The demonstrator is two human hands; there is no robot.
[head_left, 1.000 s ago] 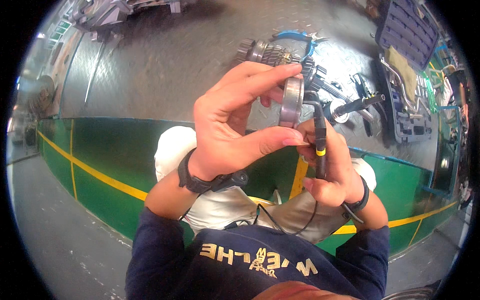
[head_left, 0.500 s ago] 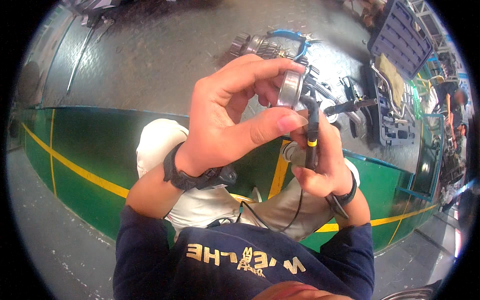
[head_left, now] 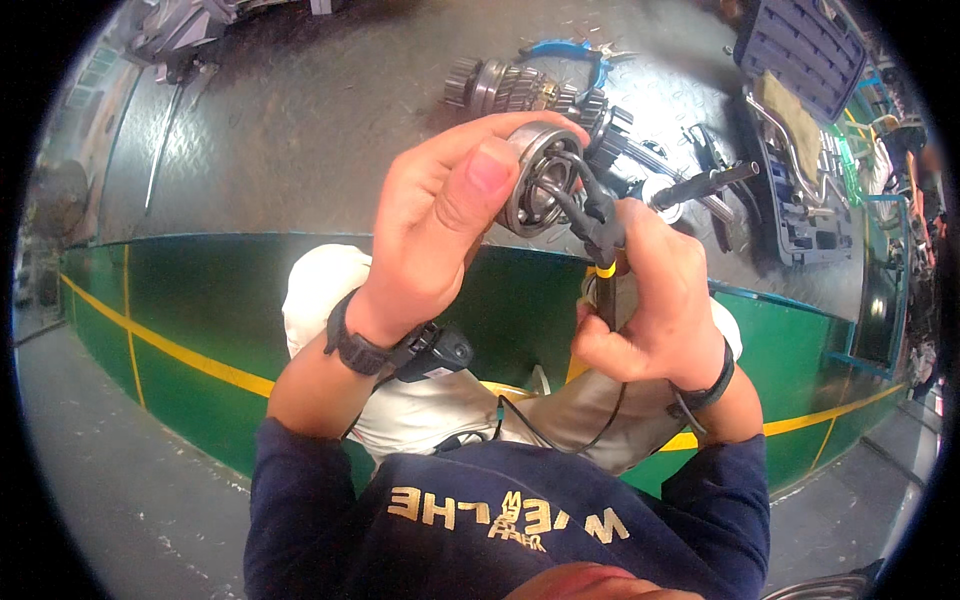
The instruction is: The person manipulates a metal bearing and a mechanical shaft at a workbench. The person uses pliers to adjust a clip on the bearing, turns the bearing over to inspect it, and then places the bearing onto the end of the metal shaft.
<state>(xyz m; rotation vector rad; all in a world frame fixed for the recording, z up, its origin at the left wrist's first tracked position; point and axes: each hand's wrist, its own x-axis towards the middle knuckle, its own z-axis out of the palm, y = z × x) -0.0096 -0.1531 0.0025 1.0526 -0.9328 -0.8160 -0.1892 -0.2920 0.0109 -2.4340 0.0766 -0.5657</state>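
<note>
My left hand (head_left: 425, 225) grips a steel ball bearing (head_left: 523, 215) by its rim, thumb pressed near its left side, with its face turned up toward me. My right hand (head_left: 655, 305) is closed on black pliers (head_left: 603, 230) with a yellow band on the handle; their bent tips reach into the bearing's middle. Just beyond the hands, a gear shaft assembly (head_left: 500, 88) lies on the metal bench, with a blue tool (head_left: 560, 48) behind it. A rod-like dark tool (head_left: 715, 205) lies to the right.
A metal bench (head_left: 280, 140) spans the top, with a long thin bar (head_left: 165, 140) at left. At right stands an open tool case (head_left: 800, 60) with steel tools and a tan cloth (head_left: 790, 120). Green flooring (head_left: 180, 310) with yellow lines runs below the bench edge.
The bearing has rotated from nearly edge-on to showing its face. My left thumb has moved up, and the pliers now angle leftward, their tips visible inside the bearing.
</note>
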